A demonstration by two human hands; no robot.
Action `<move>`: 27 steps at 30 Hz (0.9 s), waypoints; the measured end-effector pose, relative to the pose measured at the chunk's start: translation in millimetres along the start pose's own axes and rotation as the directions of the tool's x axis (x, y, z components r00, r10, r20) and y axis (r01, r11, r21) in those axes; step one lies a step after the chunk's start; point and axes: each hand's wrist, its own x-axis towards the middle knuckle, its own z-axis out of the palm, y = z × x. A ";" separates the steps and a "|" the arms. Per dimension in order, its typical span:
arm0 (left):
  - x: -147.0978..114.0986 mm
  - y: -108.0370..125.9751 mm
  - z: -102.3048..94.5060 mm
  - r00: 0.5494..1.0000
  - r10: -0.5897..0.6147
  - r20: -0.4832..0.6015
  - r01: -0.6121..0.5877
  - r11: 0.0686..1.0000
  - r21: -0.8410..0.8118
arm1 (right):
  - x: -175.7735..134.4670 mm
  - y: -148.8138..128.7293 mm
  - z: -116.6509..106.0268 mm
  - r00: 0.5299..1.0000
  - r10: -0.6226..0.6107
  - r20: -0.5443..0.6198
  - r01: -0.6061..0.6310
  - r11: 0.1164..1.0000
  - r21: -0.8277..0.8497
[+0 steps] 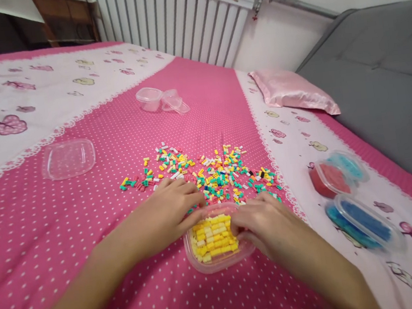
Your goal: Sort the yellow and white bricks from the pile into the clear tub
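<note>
Left hand (179, 200) is bent over the far-left edge of a clear, rounded plastic tub (220, 267), right hand (261, 220) curled at its right side — can't tell from here if either one's pinching anything. I'd steady the tub with the left and nudge lightly with the right, so the rows stay straight. The small yellow plastic bricks (216, 238) sit inside, between both hands — loose multicoloured plastic bricks (218, 179) just beyond, on the pink polka-dot bedspread (151, 291).
</note>
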 end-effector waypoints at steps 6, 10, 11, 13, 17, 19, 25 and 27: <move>0.8 3.1 -0.7 1.000 0.011 -0.008 -0.011 1.000 0.005 | 2.0 -3.6 7.0 0.998 -0.041 -0.055 0.040 0.999 -0.021; 0.2 3.0 -0.1 1.000 0.022 -0.020 -0.022 1.000 0.011 | 4.8 -3.3 11.8 0.993 -0.078 -0.091 0.069 0.992 -0.102; -0.1 2.7 0.1 0.999 0.026 -0.025 -0.026 1.000 0.010 | 5.2 -2.7 12.9 0.992 -0.082 -0.093 0.069 0.989 -0.134; -0.7 2.3 0.3 0.999 0.032 -0.035 -0.032 0.999 0.005 | 5.4 -1.4 14.8 0.991 -0.093 -0.092 0.075 0.981 -0.176; -0.4 2.4 0.3 0.998 0.032 -0.047 -0.032 0.999 -0.002 | 4.5 -0.8 15.2 0.990 -0.100 -0.096 0.083 0.983 -0.165; 0.2 2.6 0.3 0.999 0.032 -0.041 -0.032 0.999 0.000 | 4.1 -1.8 12.7 0.994 -0.077 -0.083 0.065 0.988 -0.140; 0.1 2.3 0.3 0.998 0.034 -0.046 -0.034 0.999 -0.005 | 5.9 -3.4 5.0 0.999 -0.046 -0.029 0.042 0.992 -0.116; -0.2 2.3 0.3 0.999 0.031 -0.040 -0.032 0.999 -0.004 | 6.7 -2.9 6.6 0.998 -0.056 -0.029 0.051 0.988 -0.144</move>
